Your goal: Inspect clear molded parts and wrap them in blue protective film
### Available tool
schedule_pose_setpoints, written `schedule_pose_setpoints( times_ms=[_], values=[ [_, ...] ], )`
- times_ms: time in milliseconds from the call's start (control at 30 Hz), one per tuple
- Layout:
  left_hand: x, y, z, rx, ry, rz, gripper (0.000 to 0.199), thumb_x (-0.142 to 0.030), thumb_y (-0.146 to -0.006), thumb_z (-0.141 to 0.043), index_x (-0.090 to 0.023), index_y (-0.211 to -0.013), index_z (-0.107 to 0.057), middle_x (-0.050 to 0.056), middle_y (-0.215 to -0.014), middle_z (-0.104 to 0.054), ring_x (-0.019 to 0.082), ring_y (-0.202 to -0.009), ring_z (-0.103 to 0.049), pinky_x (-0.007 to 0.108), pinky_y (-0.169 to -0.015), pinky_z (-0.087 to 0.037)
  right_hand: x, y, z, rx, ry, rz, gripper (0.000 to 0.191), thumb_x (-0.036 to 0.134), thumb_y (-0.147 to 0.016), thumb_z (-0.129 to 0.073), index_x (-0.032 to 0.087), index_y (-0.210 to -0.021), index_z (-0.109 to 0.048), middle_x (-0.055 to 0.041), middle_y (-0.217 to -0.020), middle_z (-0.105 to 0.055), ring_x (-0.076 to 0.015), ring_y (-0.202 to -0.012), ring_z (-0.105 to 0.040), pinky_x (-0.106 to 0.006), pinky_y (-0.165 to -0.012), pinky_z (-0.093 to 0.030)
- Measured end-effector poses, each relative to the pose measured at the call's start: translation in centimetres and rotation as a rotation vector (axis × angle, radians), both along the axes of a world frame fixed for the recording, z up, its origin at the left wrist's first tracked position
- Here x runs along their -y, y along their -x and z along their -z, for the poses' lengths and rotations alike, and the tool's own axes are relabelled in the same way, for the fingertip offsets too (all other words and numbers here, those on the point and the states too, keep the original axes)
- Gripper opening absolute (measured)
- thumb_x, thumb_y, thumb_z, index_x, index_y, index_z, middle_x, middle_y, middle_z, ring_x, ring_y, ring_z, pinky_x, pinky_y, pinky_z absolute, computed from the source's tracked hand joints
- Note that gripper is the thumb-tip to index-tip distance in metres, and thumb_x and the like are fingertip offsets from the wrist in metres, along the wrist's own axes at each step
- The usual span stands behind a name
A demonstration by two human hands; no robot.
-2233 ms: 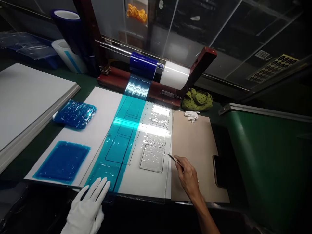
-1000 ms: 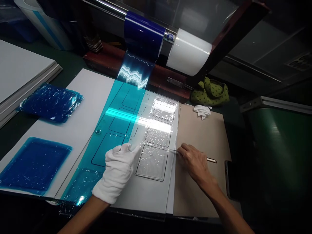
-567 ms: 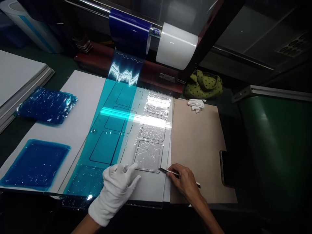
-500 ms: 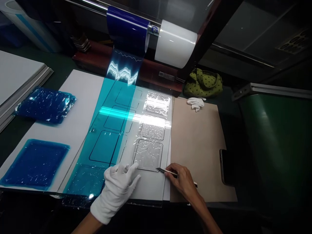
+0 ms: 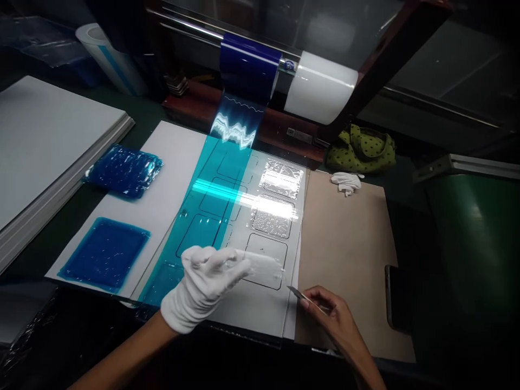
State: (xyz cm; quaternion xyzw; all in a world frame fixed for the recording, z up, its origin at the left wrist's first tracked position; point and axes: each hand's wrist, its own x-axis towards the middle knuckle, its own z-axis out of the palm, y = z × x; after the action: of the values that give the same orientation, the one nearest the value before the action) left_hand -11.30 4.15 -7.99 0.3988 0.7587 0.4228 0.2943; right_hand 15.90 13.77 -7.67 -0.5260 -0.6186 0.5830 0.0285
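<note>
My left hand [image 5: 211, 281], in a white glove, pinches a clear film piece [image 5: 264, 265] and holds it above the lowest outlined rectangle of the white sheet [image 5: 252, 311]. The film is tilted and blurred. My bare right hand [image 5: 329, 311] grips a thin pointed blade [image 5: 296, 292], its tip just right of that rectangle. Two clear wrinkled pieces [image 5: 280, 179] lie in the outlines farther back. Teal film [image 5: 215, 189] covers the sheet's left part and runs up to a dark blue roll [image 5: 249, 65].
Blue film squares [image 5: 105, 254] lie on white paper at the left, beside stacked boards [image 5: 52, 135]. A white roll [image 5: 323, 86] hangs behind. Brown board [image 5: 345, 244], a phone [image 5: 400, 298], a crumpled white glove [image 5: 347, 183] and a green dotted bag [image 5: 361, 149] are at right.
My left hand has lifted the clear piece off the nearest rectangle. The blade has come away from that rectangle's corner to the right. The whole view has shifted, with things now farther right.
</note>
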Motion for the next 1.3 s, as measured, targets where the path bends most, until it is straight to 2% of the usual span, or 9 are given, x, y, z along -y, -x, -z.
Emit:
schedule_pose_setpoints(
  times_ms=[67,133,233,333,467,700,1033,1167,1300],
  values=[
    [-1.3,3.0,-3.0,-0.324,-0.035,0.163,0.006,-0.035,-0.073,-0.068,-0.036,-0.075,-0.073,0.003,-0.084,-0.063,0.019,-0.074,-0.051,0.041,-0.079,-0.043,0.2,-0.3,-0.6,0.036,-0.024,0.035,0.033,0.05,-0.073,-0.063,0.018,-0.075,-0.065,-0.0028,-0.07,-0.061,-0.017,-0.068,-0.057,-0.024,-0.061,-0.045],
    [-2.5,6.9,-5.6,-0.438,-0.157,0.342,0.009,-0.029,-0.074,-0.066,-0.036,-0.076,-0.073,0.001,-0.078,-0.064,0.017,-0.071,-0.051,0.041,-0.085,-0.041,0.5,-0.3,-0.8,0.061,-0.031,0.058,0.035,0.053,-0.071,-0.063,0.018,-0.075,-0.066,-0.0034,-0.07,-0.061,-0.0176,-0.067,-0.057,-0.023,-0.058,-0.045],
    [-3.6,12.4,-8.3,-0.35,-0.129,0.513,0.01,-0.03,-0.078,-0.063,-0.029,-0.078,-0.073,0.0,-0.071,-0.063,0.016,-0.071,-0.051,0.037,-0.085,-0.041,1.2,0.4,-0.5,0.066,-0.006,0.052,0.036,0.055,-0.071,-0.063,0.019,-0.078,-0.066,-0.0041,-0.071,-0.061,-0.0179,-0.067,-0.057,-0.022,-0.055,-0.045],
    [-4.1,15.8,-9.3,-0.316,0.036,0.563,0.02,-0.038,-0.08,-0.061,-0.023,-0.076,-0.072,0.002,-0.073,-0.061,0.017,-0.079,-0.05,0.034,-0.081,-0.041,2.0,1.8,-0.2,0.054,0.02,0.038,0.036,0.055,-0.071,-0.064,0.019,-0.078,-0.066,-0.0049,-0.075,-0.062,-0.0185,-0.07,-0.057,-0.022,-0.055,-0.045],
    [-4.3,17.1,-8.1,-0.297,0.22,0.636,0.027,-0.044,-0.079,-0.062,-0.019,-0.076,-0.073,0.004,-0.076,-0.057,0.018,-0.082,-0.048,0.034,-0.082,-0.038,2.7,3.5,-0.1,0.053,0.03,0.03,0.037,0.055,-0.071,-0.064,0.019,-0.078,-0.066,-0.0055,-0.076,-0.062,-0.0192,-0.071,-0.058,-0.023,-0.056,-0.047],
    [-5.3,17.1,-4.2,-0.328,0.296,0.69,0.033,-0.052,-0.075,-0.062,-0.021,-0.08,-0.074,0.006,-0.089,-0.05,0.022,-0.093,-0.042,0.033,-0.078,-0.034,3.2,5.0,-0.3,0.073,0.019,0.036,0.037,0.054,-0.067,-0.067,0.019,-0.079,-0.067,-0.0059,-0.074,-0.062,-0.0205,-0.069,-0.059,-0.025,-0.055,-0.049],
    [-4.6,17.6,-0.7,-0.259,0.406,0.618,0.039,-0.058,-0.071,-0.061,-0.022,-0.081,-0.073,0.006,-0.094,-0.049,0.024,-0.098,-0.043,0.031,-0.075,-0.036,3.5,4.9,-0.5,0.09,0.033,0.057,0.036,0.054,-0.067,-0.067,0.02,-0.08,-0.067,-0.006,-0.077,-0.065,-0.0221,-0.073,-0.062,-0.023,-0.058,-0.051],
    [-4.8,17.8,-0.9,-0.262,0.455,0.611,0.042,-0.061,-0.068,-0.063,-0.025,-0.085,-0.073,0.007,-0.094,-0.051,0.027,-0.099,-0.043,0.033,-0.076,-0.037,3.6,4.8,-0.5,0.087,0.022,0.037,0.035,0.052,-0.071,-0.065,0.019,-0.084,-0.067,-0.0071,-0.082,-0.066,-0.0236,-0.081,-0.064,-0.024,-0.067,-0.053],
    [-4.8,16.7,-3.1,-0.333,0.372,0.445,0.059,-0.062,-0.064,-0.066,-0.033,-0.115,-0.061,0.005,-0.098,-0.05,0.025,-0.093,-0.044,0.035,-0.076,-0.038,2.7,4.8,-0.6,0.117,-0.124,0.025,0.034,0.05,-0.076,-0.061,0.019,-0.09,-0.066,-0.0091,-0.091,-0.068,-0.0244,-0.088,-0.065,-0.026,-0.071,-0.053]
  ],
)
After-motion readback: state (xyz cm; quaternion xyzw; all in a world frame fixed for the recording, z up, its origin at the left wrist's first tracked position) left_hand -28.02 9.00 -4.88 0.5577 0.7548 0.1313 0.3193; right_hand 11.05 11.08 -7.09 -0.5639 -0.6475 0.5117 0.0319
